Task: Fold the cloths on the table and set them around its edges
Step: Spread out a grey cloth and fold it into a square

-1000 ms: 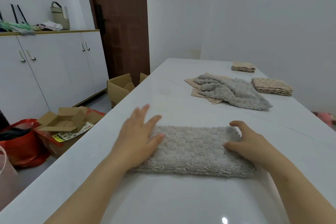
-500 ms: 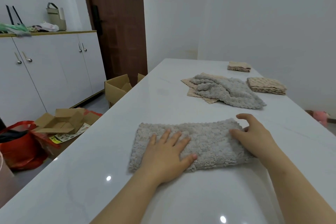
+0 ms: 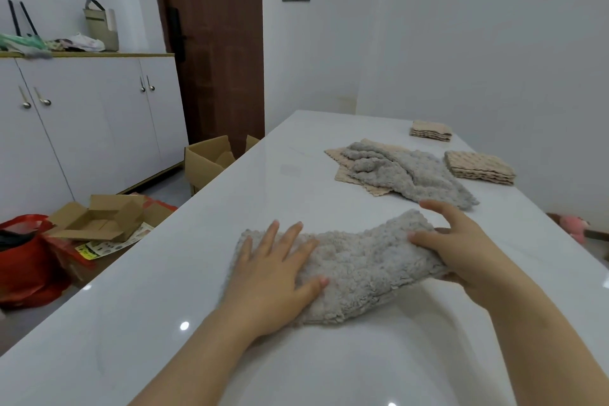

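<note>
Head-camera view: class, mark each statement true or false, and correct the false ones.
1. The left hand rests flat on the fluffy grey cloth. True.
2. The right hand hovers clear of that cloth. False: it grips the cloth's right end, which is raised.
3. Two folded beige cloth stacks sit near the right edge of the white table. True.
4. The crumpled grey cloth farther away lies directly on bare table. False: it lies partly on an unfolded beige cloth.
</note>
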Motion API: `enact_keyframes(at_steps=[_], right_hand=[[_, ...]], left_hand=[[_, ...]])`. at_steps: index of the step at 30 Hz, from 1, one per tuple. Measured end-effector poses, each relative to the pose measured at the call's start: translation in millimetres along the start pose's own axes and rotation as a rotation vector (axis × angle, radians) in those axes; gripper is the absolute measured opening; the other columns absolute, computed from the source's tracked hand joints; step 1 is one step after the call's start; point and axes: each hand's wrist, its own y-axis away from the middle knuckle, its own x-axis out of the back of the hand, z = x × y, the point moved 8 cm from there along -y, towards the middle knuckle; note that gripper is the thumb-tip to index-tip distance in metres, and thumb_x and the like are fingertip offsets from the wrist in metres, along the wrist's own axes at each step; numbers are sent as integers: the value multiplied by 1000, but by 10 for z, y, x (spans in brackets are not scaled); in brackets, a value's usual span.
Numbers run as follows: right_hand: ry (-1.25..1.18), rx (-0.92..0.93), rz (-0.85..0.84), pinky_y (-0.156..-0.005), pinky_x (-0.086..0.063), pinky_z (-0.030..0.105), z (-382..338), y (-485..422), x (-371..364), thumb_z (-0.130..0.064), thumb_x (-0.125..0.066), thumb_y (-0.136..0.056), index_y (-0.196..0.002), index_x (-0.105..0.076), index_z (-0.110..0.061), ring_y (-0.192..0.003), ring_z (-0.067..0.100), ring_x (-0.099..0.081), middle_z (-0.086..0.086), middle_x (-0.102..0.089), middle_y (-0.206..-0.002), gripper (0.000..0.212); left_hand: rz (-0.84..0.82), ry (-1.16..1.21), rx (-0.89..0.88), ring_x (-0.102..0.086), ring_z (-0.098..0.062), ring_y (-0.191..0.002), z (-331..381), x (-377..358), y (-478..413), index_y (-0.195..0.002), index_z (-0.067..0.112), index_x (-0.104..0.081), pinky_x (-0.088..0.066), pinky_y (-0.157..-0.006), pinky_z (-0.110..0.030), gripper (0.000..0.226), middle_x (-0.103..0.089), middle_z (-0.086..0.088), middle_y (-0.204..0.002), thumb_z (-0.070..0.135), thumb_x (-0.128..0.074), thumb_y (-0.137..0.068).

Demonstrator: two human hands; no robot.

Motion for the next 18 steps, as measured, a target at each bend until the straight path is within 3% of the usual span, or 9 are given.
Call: enact_keyframes(at_steps=[3,5,8,10,11,14,16,18], right_hand=[[-61,41,-18,-74,-55,41,-102,51,-97,-9,-58,-88,-128,-44,-34,-84,28,-67,8,-66,-98,49],[-142,86,-14,-71,-56,38,-194,92,-197,-6,-58,-88,-129,-45,-32,-84,28,-67,11,-67,-100,50],[-251,174,-23,-66,-57,34,-339,180,-444,-1,-57,-87,-126,-48,-30,-73,22,-67,12,-66,-88,50],[-282,200,-119,-59,-54,26,-388,253,-714,-1,-58,-86,-123,-48,-35,-67,15,-66,10,-66,-80,50],[-292,195,-189,-63,-53,26,-383,286,-861,-3,-58,-87,-123,-47,-36,-70,16,-66,10,-67,-84,51],[-308,132,-357,-76,-51,29,-317,366,-1153,-9,-59,-87,-120,-48,-37,-80,18,-65,7,-69,-97,45],[-361,99,-364,-71,-51,29,-296,368,-1156,-10,-60,-86,-114,-54,-31,-80,19,-65,9,-69,-96,35],[-393,103,-278,-59,-48,26,-284,323,-1048,-7,-59,-85,-106,-61,-22,-69,18,-62,9,-69,-87,26]], left_hand=[[-140,-20,7,16,-14,-144,-74,-132,27,-147,39,1,11,-115,-44,62,11,14,-157,62,-16,-92],[-140,9,7,12,-15,-145,-76,-145,-3,-147,38,-3,8,-116,-44,60,6,14,-157,59,-18,-93],[171,252,72,-22,-19,-141,-164,162,-21,-139,28,-37,-21,-114,-39,46,-34,5,-148,45,-27,-97],[403,632,234,-47,-19,-116,-388,384,54,-125,21,-54,-38,-97,-33,38,-57,3,-123,38,-32,-99],[425,854,325,-53,-18,-102,-492,398,80,-122,20,-55,-41,-86,-31,37,-61,3,-113,38,-32,-99],[226,1373,501,-57,-20,-70,-568,246,77,-115,19,-51,-42,-56,-28,38,-64,-7,-94,47,-30,-97],[98,1411,499,-60,-24,-71,-517,162,76,-111,23,-49,-46,-55,-29,34,-66,-12,-94,48,-33,-96],[100,1282,417,-60,-21,-77,-507,149,40,-111,29,-54,-48,-63,-30,26,-65,-7,-102,45,-44,-93]])
